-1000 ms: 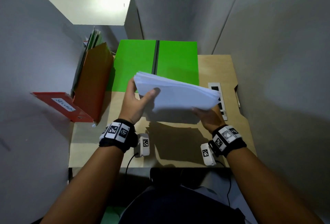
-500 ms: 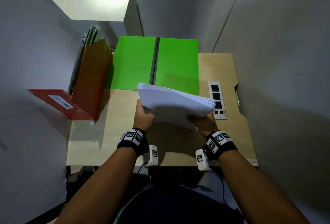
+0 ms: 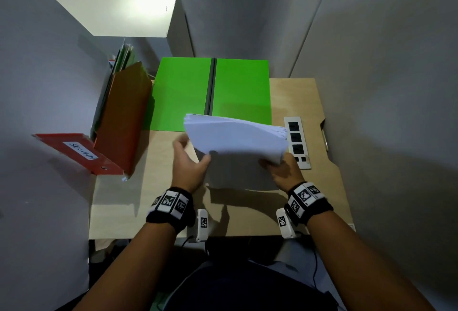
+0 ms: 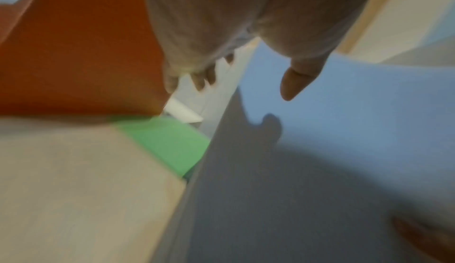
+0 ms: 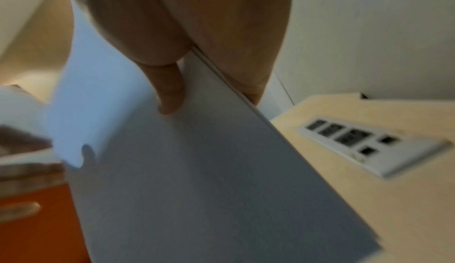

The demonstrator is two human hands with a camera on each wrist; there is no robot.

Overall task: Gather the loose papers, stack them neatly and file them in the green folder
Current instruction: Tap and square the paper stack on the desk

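Item: thick stack of white paper sheets [image 3: 238,137], held above the pale wooden tabletop [image 3: 158,187] at frame centre, its far edge overlapping the near edge of the open bright green card folder [image 3: 183,92], which lies flat at upper centre.
Right hand [image 3: 285,172]: grips the stack's near right corner, thumb on top, fingers [image 5: 253,90] beneath.
Left hand [image 3: 190,164]: fingers [image 4: 197,80] spread and relaxed beside the stack's left edge; contact cannot be told.
Also present: orange file box [image 3: 124,117], left; white socket strip [image 3: 297,142], right.

white papers [image 3: 238,137], bright green folder [image 3: 183,92], orange binder [image 3: 124,117], pale wood desk [image 3: 153,201], black-and-white checked wristbands [image 3: 171,203]
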